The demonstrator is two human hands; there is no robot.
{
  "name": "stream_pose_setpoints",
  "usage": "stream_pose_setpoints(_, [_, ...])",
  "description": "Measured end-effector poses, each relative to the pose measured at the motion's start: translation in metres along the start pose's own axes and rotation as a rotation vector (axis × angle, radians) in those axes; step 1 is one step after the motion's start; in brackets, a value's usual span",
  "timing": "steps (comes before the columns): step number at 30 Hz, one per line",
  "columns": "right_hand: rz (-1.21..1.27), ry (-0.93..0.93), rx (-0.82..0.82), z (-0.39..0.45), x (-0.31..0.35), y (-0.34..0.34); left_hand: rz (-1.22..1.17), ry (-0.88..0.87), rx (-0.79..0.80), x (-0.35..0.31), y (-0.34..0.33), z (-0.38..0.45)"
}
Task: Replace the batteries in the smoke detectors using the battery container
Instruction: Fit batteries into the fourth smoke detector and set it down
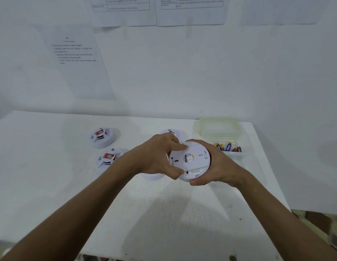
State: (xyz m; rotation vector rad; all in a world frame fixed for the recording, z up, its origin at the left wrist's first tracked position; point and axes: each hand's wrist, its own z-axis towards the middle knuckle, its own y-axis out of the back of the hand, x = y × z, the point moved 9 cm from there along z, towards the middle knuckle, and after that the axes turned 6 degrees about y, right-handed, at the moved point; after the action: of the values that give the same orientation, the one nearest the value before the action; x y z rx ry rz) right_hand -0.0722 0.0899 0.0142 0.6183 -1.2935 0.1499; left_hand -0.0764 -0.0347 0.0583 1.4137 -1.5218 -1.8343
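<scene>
Detector [190, 161] held up over the table [50, 185] w/ both hands, back side facing the camera, approx. centre of view. Left hand [158, 155] grips its left rim: thumb curled onto the lower left edge, index finger laid across the upper back face, other fingers wrapped around behind. Right hand [214, 164] cups the right rim; fingers curl over the top edge and the thumb hooks under the bottom edge, so both hands are clasped on the same unit. Back plate shows a round centre opening w/ yellow and black inside, a few slots, and a small printed label near the bottom edge; text too small to read.

Battery container [218, 132] sits on the table at the far right, just behind the right hand: clear plastic box, lid off and resting at its far side, partly overlapping it. Batteries [228, 146] lie inside at the near end, blue/yellow ones plus red/dark ones.

Other detectors on the table, face up: one [101, 137] far left, another [107, 159] just in front of it, both w/ red stickers. A third [170, 132] peeks out behind the left hand, mostly hidden. White rounded edge of a fourth [152, 177] shows under the left wrist.

Printed sheets [79, 63] taped to the white wall behind.
</scene>
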Motion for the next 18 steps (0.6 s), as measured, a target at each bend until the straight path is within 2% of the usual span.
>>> stream_pose_setpoints(8, [0.006, 0.013, -0.014, 0.002, 0.004, 0.002, -0.136, -0.025, -0.066, 0.006, 0.004, -0.005])
stream_pose_setpoints(11, [0.01, 0.015, -0.053, 0.0, 0.005, 0.008, -0.328, 0.026, -0.098, 0.012, 0.005, -0.01])
stream_pose_setpoints(15, [0.02, 0.034, -0.101, 0.001, 0.01, 0.012, -0.595, 0.084, 0.019, 0.019, -0.011, -0.021])
stream_pose_setpoints(18, [-0.015, 0.051, -0.091, 0.004, 0.015, 0.006, -0.744, 0.09, -0.011, 0.025, -0.01, -0.023])
